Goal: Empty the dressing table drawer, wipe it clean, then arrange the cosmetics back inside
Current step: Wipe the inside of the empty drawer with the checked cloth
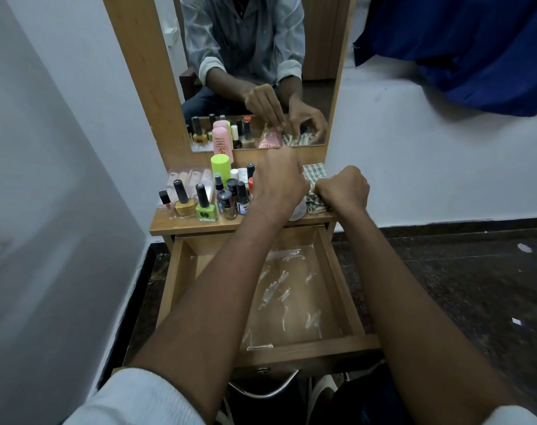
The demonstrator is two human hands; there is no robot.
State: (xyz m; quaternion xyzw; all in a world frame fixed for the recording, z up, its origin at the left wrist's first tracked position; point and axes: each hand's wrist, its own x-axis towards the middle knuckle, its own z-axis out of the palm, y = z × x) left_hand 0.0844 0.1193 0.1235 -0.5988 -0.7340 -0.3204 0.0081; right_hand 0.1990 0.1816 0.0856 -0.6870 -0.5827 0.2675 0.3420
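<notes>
The wooden drawer stands pulled open below you, a clear plastic liner on its floor. Above, the tabletop holds about a dozen cosmetics before a mirror. Your right hand grips one checked cloth; your left hand reaches beside the bottles, fingers hidden.

Dressing table top and open drawer: light brown wood grain, the drawer floor under a clear, creased plastic liner. Bottles noted: one nail polish lime green, one mustard yellow, both black-capped; a tall bottle with a neon yellow-green cap; a pink bottle behind it. Cloth: green-and-white check; walls white, hanging fabric deep blue, floor dark speckled stone, sleeve white.
</notes>
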